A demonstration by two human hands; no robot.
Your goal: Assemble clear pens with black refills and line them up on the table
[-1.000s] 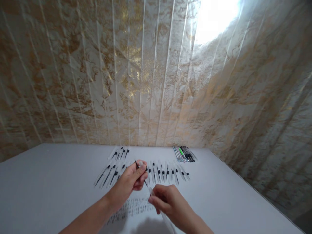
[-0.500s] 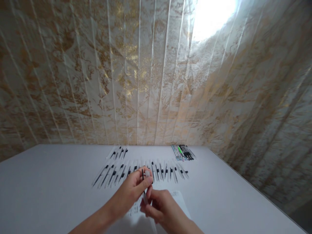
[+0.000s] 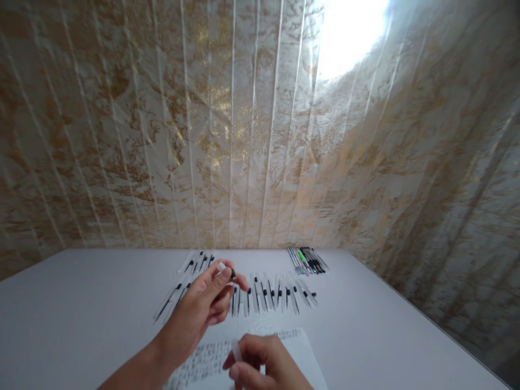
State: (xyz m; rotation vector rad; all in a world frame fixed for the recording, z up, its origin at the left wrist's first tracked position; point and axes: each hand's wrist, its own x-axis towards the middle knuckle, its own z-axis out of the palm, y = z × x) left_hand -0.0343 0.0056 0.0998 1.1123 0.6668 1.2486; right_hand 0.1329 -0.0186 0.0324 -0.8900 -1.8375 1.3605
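My left hand [image 3: 205, 298] is raised over the row of pen parts, its thumb and index finger pinching a small clear piece with a black end [image 3: 227, 270]. Nearer to me, my right hand [image 3: 264, 360] is closed on a translucent pen piece [image 3: 236, 350] that sticks up from its fingers. The two hands are apart. Beneath the right hand lies a sheet of paper [image 3: 303, 352] with handwriting. Clear pen barrels with black parts [image 3: 280, 292] lie in a row beyond the hands, partly covered by my left hand.
A smaller group of clear and black pen parts [image 3: 196, 263] lies at the back left of the white table [image 3: 385, 325]. At the back right is a bundle of pens [image 3: 307, 260], one bright green. A gold-patterned curtain [image 3: 252, 162] hangs behind.
My hands have separated. The left moved up and left with the small black-ended piece, while the right moved down slightly with the translucent piece. More of the written sheet shows.
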